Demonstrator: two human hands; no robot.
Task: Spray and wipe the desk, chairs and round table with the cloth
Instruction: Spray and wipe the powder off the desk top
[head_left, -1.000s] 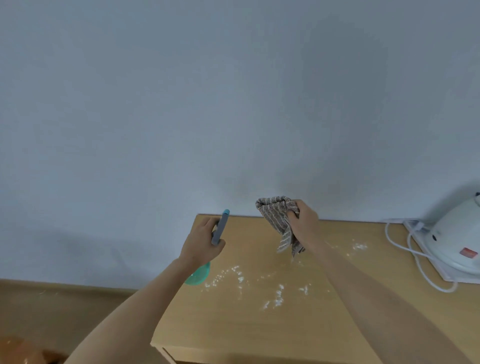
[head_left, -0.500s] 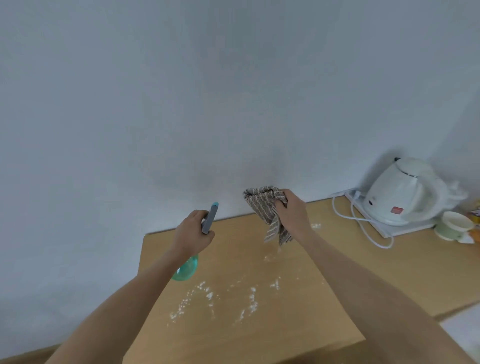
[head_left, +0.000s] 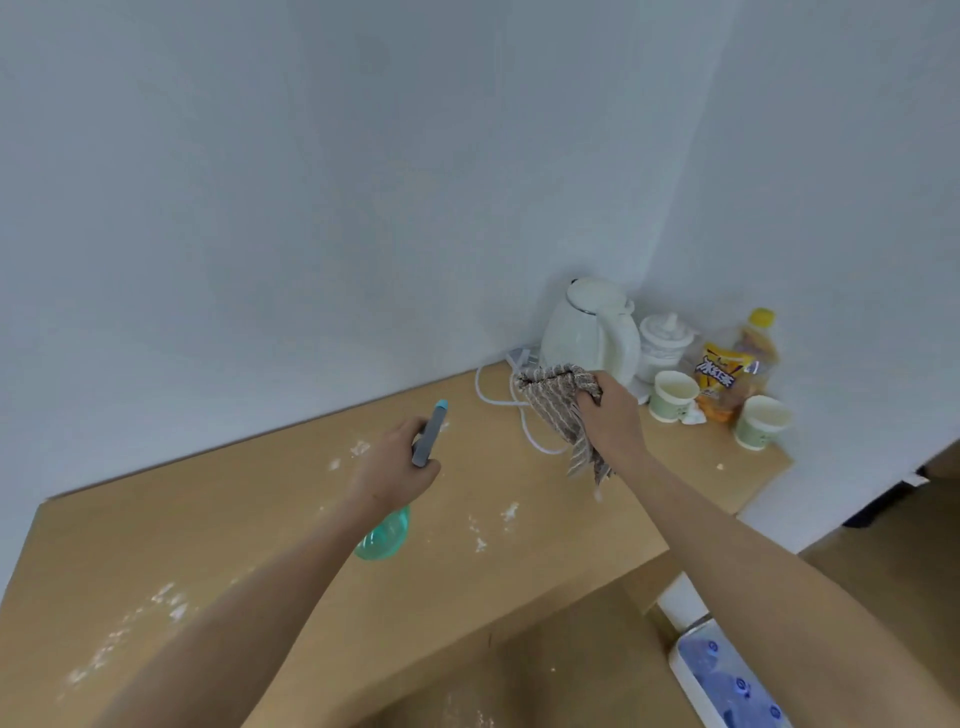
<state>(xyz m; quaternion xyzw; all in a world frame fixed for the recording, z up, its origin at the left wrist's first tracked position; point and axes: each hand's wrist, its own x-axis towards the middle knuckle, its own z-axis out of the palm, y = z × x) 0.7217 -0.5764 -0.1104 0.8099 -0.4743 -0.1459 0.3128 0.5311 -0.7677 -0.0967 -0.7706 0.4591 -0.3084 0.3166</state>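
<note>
From where I sit, the nearest stretch of the desk (head_left: 218, 530) is dusted with white powder (head_left: 171, 608), and more specks lie further in, so I judge the desk is the surface in hand and neither spraying nor wiping has cleared it yet. Above the middle of the top, my left hand (head_left: 392, 467) has its fingers wrapped round the neck of the spray bottle (head_left: 387, 535), the green body hanging below the palm and the grey nozzle pointing up and away; I cannot tell whether a finger sits on the trigger. A little further out, my right hand (head_left: 613, 415) is clenched on the striped cloth (head_left: 558, 402), which is held clear of the wood with its loose end dangling. Beyond it, in the corner, stand a white kettle (head_left: 589, 332) with its cord (head_left: 498, 400), two paper cups (head_left: 672, 395) and a snack bag (head_left: 719, 374). Next, I reckon, the nozzle must tip down at the powder, then the cloth drops flat, staying wide of the cord.
</note>
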